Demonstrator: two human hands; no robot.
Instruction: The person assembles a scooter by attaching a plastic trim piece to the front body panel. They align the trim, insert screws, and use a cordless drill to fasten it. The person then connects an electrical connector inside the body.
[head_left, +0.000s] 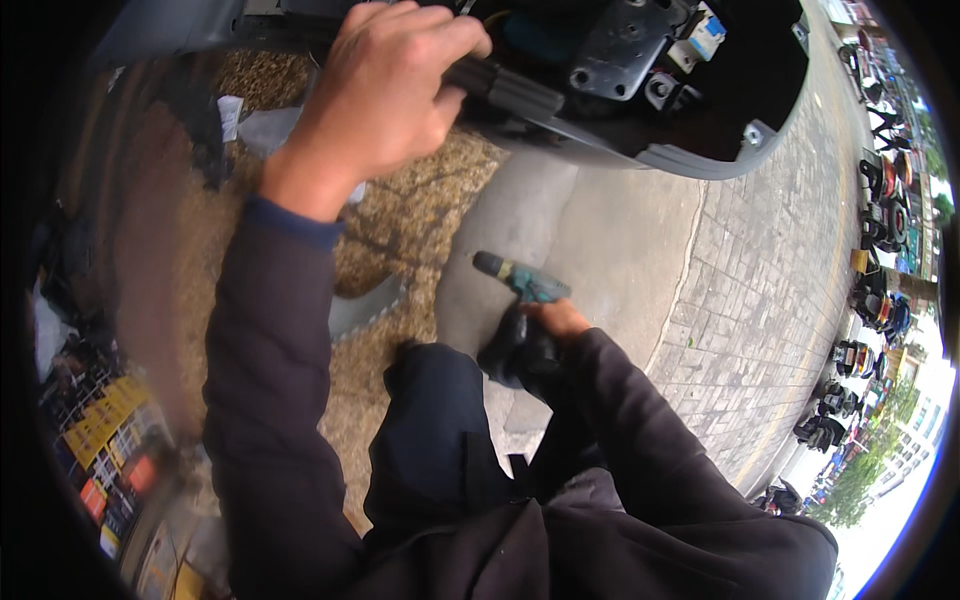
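Observation:
My left hand (390, 90) curls over a dark bar-shaped part (520, 92) at the edge of an opened vehicle body, with its fingertips partly hidden. Low beside my knees, my right hand (558, 318) is wrapped round the handle of a teal and black cordless drill (530, 283). The drill's nose points left, well apart from the vehicle. Inside the dark opening sit a metal bracket (622, 50) and a small white and blue box-like part (700, 42). A curved grey panel rim (710, 170) bounds the opening on the near side.
A curved grey piece (366, 308) lies on the brown stone floor (430, 215). Concrete and a paved walkway (745, 290) stretch to the right, with parked motorbikes (885, 215) beyond. Yellow packages (105, 420) are stacked at the lower left.

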